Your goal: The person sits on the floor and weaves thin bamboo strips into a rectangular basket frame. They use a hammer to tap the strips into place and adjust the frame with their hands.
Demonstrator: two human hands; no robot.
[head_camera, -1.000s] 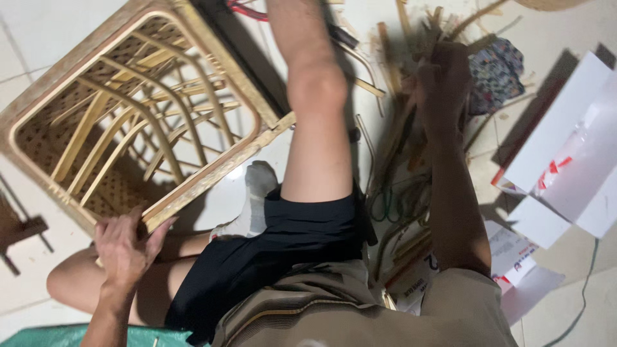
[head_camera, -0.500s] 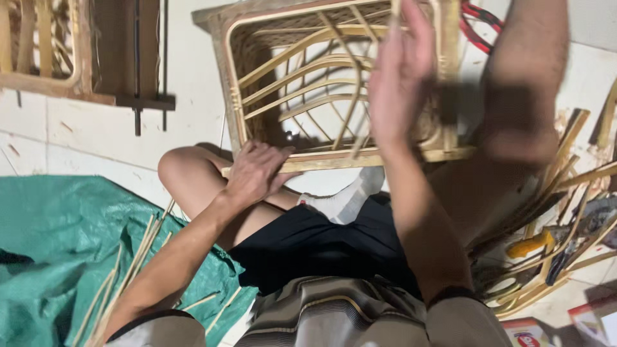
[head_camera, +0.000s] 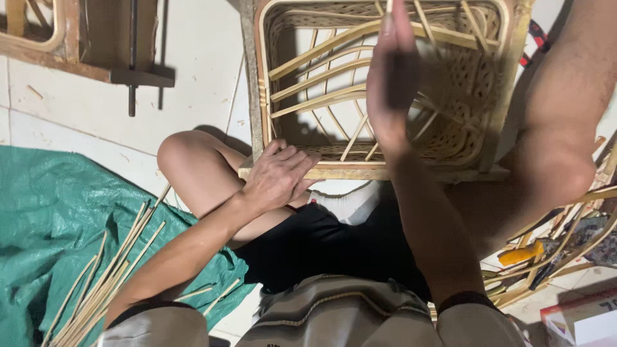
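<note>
A woven rattan basket frame (head_camera: 488, 77) lies on its side on the white tiled floor in front of my knees. My left hand (head_camera: 277, 175) rests flat on its near wooden edge, fingers spread over the rim. My right hand (head_camera: 392, 77) is raised in front of the basket's opening, fingers together and blurred, pinching a thin rattan strip (head_camera: 388, 6) that pokes up past the fingertips. I sit on the floor with my left knee (head_camera: 183, 154) bent and my right leg (head_camera: 565, 128) stretched beside the basket.
A green tarp (head_camera: 45, 212) with several loose rattan strips (head_camera: 109, 270) covers the floor at left. A wooden frame (head_camera: 38, 38) and a dark metal clamp lie at top left. More cane pieces and an orange tool (head_camera: 522, 253) sit at right, with a cardboard box (head_camera: 578, 321).
The view has swung left, from the pile of cane at right to the basket. My right hand came up from that pile to the basket's opening. My left hand shifted from my knee to the basket rim.
</note>
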